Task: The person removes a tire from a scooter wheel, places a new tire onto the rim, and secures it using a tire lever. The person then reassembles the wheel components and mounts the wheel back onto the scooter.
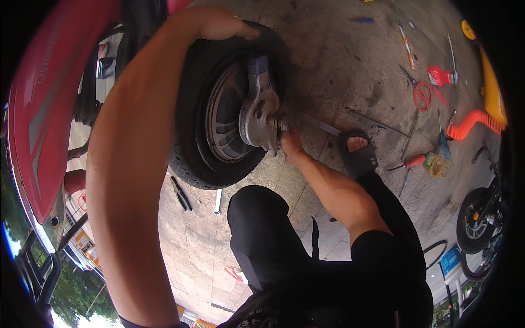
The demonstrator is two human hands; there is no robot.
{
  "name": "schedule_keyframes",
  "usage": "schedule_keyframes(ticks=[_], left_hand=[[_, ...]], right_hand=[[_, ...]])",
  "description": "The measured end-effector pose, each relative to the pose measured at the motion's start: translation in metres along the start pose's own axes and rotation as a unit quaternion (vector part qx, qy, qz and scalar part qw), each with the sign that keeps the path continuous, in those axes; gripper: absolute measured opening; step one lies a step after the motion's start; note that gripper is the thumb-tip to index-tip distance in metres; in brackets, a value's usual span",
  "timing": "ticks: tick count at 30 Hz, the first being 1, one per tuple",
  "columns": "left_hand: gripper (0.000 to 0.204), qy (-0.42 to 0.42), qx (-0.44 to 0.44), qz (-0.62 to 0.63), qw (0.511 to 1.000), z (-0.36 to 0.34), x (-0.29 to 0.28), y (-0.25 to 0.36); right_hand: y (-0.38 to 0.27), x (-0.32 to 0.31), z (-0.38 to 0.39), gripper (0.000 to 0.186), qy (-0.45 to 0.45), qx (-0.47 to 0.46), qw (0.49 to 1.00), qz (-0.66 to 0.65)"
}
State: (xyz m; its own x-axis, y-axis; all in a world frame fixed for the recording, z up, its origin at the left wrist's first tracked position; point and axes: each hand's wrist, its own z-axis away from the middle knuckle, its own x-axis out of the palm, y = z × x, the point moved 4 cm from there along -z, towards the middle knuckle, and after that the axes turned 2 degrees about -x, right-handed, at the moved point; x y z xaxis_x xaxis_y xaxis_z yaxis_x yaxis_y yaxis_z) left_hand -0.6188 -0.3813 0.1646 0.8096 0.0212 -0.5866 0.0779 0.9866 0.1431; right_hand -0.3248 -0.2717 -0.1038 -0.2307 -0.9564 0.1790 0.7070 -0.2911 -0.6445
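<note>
A scooter wheel [186,143] with a black tyre and a silver spoked rim stands upright in front of me. My left hand [227,26] grips the top of its tyre, fingers partly hidden. A grey metal brake plate [257,117] with a lever arm covers the hub, and a threaded axle [278,121] sticks out of it. Just below the axle end, my right hand [291,146] is closed beside the plate's lower edge; what its fingers hold is hidden. A flat metal bar [322,124] lies beyond that hand, reaching toward my sandalled foot [358,150].
At left stands a red scooter body [52,104]. Pliers [180,194] and a socket-like tool [218,202] lie near the tyre. Right, on the paving, are red-handled scissors [422,95], screwdrivers [414,160], an orange coiled hose [476,121] and another parked two-wheeler [476,218].
</note>
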Motion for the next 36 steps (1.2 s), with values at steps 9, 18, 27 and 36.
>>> schedule_keyframes(ticks=[9, 18, 27, 36], left_hand=[[0.073, 0.003, 0.01, 0.02, 1.0, -0.003, 0.005, -0.003], [0.066, -0.015, -0.015, 0.082, 0.996, -0.003, 0.005, -0.005], [0.066, 0.004, -0.01, 0.055, 0.998, -0.006, 0.004, -0.007], [0.077, -0.019, -0.035, 0.026, 0.999, -0.004, 0.004, -0.004]], right_hand=[[-0.004, -0.011, 0.011, 0.055, 0.095, 0.007, 0.934, -0.344], [0.018, -0.009, 0.031, 0.043, 0.07, -0.096, 0.986, 0.114], [0.029, 0.003, 0.001, 0.046, 0.091, -0.126, 0.98, 0.126], [-0.062, -0.014, -0.006, 0.05, 0.23, 0.019, 0.891, -0.39]])
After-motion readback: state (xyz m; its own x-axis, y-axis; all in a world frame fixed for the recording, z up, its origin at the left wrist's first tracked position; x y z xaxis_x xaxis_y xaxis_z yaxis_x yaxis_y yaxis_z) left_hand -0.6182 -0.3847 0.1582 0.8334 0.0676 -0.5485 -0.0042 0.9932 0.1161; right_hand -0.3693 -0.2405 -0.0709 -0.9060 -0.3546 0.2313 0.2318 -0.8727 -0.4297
